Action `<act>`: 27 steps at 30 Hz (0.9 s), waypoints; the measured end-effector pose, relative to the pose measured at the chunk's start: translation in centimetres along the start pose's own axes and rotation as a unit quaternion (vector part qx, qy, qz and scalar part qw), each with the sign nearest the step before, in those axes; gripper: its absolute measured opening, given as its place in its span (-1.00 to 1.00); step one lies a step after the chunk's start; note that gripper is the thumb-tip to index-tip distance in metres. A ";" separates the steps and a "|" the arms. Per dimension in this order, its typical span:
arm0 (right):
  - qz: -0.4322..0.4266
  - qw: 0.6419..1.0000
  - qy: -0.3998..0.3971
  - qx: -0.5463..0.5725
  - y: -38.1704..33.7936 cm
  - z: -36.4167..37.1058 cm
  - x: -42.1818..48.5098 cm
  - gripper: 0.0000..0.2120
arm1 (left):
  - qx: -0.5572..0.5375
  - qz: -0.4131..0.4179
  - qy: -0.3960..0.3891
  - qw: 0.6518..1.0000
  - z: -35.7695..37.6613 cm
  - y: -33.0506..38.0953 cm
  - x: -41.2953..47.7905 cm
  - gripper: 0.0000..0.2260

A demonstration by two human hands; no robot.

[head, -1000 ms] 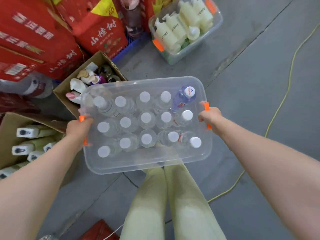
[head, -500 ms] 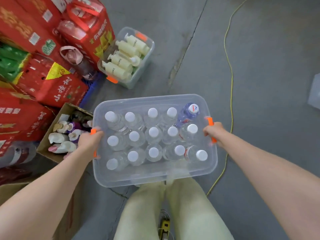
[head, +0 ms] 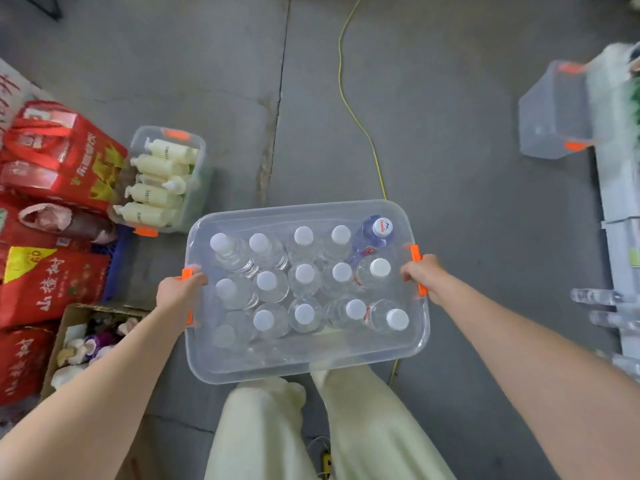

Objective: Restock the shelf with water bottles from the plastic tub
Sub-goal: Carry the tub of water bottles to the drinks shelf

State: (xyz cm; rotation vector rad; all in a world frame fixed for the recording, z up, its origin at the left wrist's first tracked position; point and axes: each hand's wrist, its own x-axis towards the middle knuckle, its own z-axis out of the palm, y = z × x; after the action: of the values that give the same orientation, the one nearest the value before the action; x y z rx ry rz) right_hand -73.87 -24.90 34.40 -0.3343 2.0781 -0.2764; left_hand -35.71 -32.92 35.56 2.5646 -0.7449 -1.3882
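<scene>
I hold a clear plastic tub (head: pixel 304 367) with orange clips in front of my legs, above the floor. My left hand (head: pixel 178 294) grips its left end and my right hand (head: pixel 424 277) grips its right end. Several water bottles (head: pixel 304 275) with white caps stand upright inside, packed in rows. One bluish bottle (head: pixel 375 233) leans in the far right corner. A white shelf (head: pixel 621 209) runs along the right edge of the view, with clear bottles (head: pixel 595 296) on it.
Red cartons (head: pixel 52 285) are stacked at the left, beside a small tub of cream pump bottles (head: pixel 162 185) and an open cardboard box (head: pixel 69 344). A yellow cable (head: pixel 360 126) crosses the grey floor. Another clear tub (head: pixel 554 112) sits at the right.
The view has swung right with the tub carried along: the red cartons slid to the left edge, and the shelf and a second clear tub came into view at the right.
</scene>
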 end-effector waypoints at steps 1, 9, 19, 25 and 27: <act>0.006 1.000 0.004 0.007 -0.1 -1.4 0.4 -0.74 | 0.007 0.006 -0.003 1.000 1.0 1.1 -0.6 -0.87; 0.050 0.995 0.049 0.075 0.2 -12.4 3.4 -0.77 | 0.062 0.061 -0.052 0.995 10.1 11.9 -4.3 -0.85; 0.118 0.966 0.135 0.186 1.8 -23.1 6.4 -0.84 | 0.149 0.153 -0.124 0.969 22.6 27.2 -9.0 -0.85; 0.166 0.937 0.160 0.261 2.3 -28.3 8.8 -0.78 | 0.212 0.205 -0.163 0.942 30.1 36.0 -12.0 -0.87; 0.178 0.924 0.169 0.295 2.9 -29.8 9.5 -0.75 | 0.244 0.226 -0.175 0.927 33.0 38.6 -13.4 -0.87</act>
State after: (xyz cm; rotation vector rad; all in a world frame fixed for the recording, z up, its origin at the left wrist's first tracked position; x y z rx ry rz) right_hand -104.62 -23.70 40.67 0.4828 2.2165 -0.7537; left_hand -82.56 -56.22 39.91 2.2209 -1.8102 -1.6626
